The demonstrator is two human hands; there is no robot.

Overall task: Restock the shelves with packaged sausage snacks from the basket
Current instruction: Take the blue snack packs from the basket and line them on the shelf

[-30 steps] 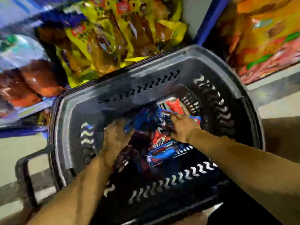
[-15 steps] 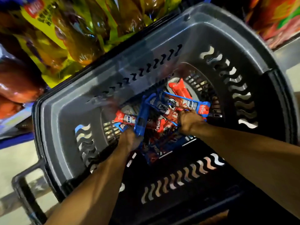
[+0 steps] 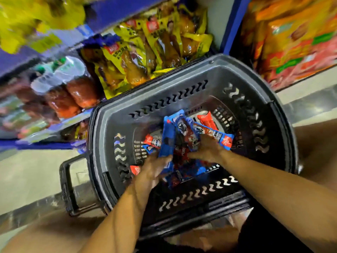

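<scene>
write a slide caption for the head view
Both hands, left hand and right hand, gather sausage packs from the basket.

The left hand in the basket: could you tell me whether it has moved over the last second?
Yes. The left hand has drawn back toward the basket's near wall, now gripping a blue sausage pack.

I see the basket [image 3: 102, 128], dark grey plastic with rows of wavy slots in its walls and a gridded floor, tilted so its open mouth faces me; a black handle sticks out at its 9 o'clock side. Inside lie the sausage snacks [image 3: 184, 132], long slim packets in blue and red wrappers with white printed labels. Several stand fanned upward from the basket's middle toward 12 and 2 o'clock, overlapping one another. One red packet [image 3: 207, 120] lies apart at 1 o'clock on the floor grid. Others lie flat at 9 o'clock and in a loose heap at 6 o'clock.
</scene>
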